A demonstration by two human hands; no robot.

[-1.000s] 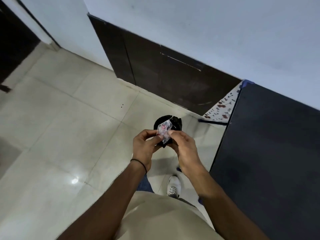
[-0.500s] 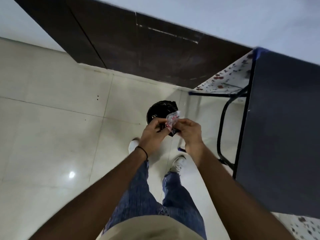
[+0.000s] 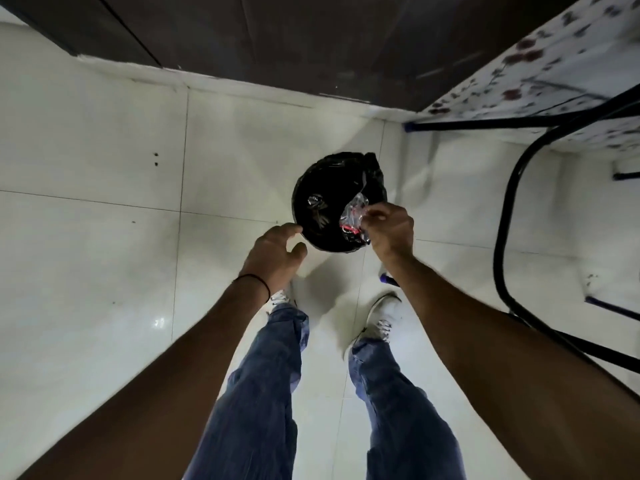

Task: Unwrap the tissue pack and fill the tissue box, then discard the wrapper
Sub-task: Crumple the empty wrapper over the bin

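Observation:
A crumpled clear wrapper (image 3: 353, 218) with red print hangs over the mouth of a round bin (image 3: 311, 183) lined with a black bag. My right hand (image 3: 389, 228) pinches the wrapper from the right, above the bin's near right rim. My left hand (image 3: 275, 252) is at the bin's near left edge, fingers curled apart and holding nothing. Some shiny scraps lie inside the bin. No tissue box or tissues are in view.
The bin stands on a white tiled floor near a dark wooden wall panel (image 3: 311, 43). A black metal table frame (image 3: 505, 216) and a flower-patterned cloth (image 3: 540, 81) are at the right. My two white shoes (image 3: 382, 315) stand just before the bin.
The view has tilted down and closer to the bin. My left hand has let go of the wrapper and dropped to the left; my right hand alone carries it over the bin.

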